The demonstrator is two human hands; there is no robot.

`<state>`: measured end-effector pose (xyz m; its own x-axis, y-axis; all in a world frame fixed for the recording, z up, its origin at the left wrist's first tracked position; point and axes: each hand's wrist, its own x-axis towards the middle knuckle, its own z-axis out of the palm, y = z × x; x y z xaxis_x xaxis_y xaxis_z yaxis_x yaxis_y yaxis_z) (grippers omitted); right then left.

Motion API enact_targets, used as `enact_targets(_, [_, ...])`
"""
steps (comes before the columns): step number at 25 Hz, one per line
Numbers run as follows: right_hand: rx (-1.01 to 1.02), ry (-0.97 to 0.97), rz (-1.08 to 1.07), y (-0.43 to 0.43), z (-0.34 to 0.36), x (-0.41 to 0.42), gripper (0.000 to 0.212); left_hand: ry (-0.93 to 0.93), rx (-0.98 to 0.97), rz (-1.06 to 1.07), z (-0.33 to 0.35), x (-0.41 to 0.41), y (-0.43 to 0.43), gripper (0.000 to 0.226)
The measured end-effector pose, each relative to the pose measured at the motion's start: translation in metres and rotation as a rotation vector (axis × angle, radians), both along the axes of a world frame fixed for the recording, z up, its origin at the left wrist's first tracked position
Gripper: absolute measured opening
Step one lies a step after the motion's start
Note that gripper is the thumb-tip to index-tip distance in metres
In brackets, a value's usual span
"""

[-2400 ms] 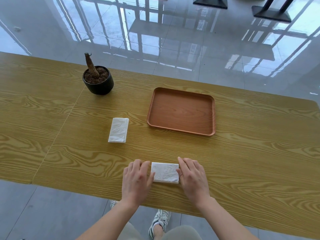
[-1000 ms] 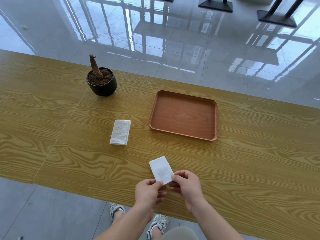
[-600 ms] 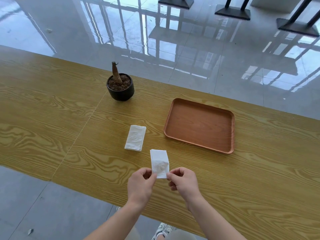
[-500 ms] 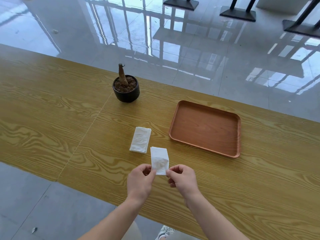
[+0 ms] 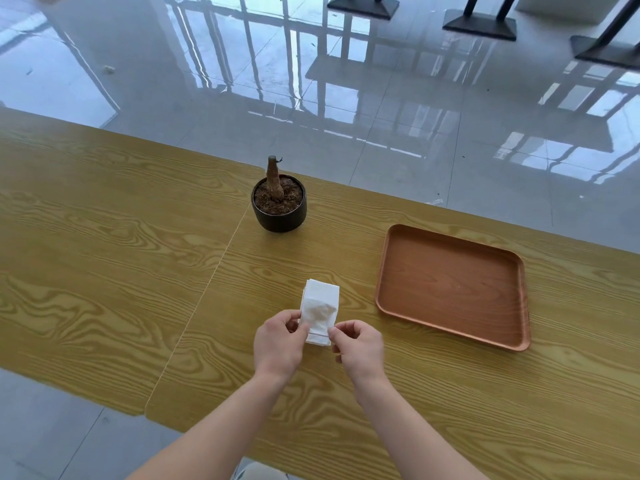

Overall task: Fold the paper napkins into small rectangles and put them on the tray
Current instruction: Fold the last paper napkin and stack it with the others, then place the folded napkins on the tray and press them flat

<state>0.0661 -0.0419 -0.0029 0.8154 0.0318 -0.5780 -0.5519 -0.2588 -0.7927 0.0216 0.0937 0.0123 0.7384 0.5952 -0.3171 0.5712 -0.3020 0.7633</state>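
A small white folded napkin (image 5: 318, 315) is held up just above the wooden table (image 5: 104, 271). My left hand (image 5: 277, 344) pinches its near left corner and my right hand (image 5: 358, 348) pinches its near right corner. Behind it lies a second folded napkin (image 5: 322, 286) on the table, mostly hidden; only its far end shows. The brown wooden tray (image 5: 450, 289) sits on the table to the right of my hands, about a hand's width from the napkin.
A black pot (image 5: 279, 216) with soil and a bare stump stands beyond the napkins, near the table's far edge. A seam (image 5: 204, 292) runs across the tabletop left of my hands. Glossy floor and dark table bases lie beyond.
Both hands lifted the napkin off the table and turned it end-on. It now hangs in front of the second napkin instead of beside it. The view has swung left.
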Motion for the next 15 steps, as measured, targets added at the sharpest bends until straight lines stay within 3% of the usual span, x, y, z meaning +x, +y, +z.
enact_targets(6, [-0.073,0.071,-0.008,0.01,-0.019,-0.003,0.01,0.117,0.019,-0.067,-0.021,-0.004,0.012,0.01])
enact_targets(11, [-0.087,0.077,-0.019,0.008,-0.026,-0.007,0.009,0.112,0.027,-0.1,-0.025,-0.001,0.012,0.002])
enact_targets(15, [-0.107,0.073,0.003,0.009,-0.025,-0.003,0.01,0.118,0.021,-0.067,-0.028,-0.001,0.01,0.012])
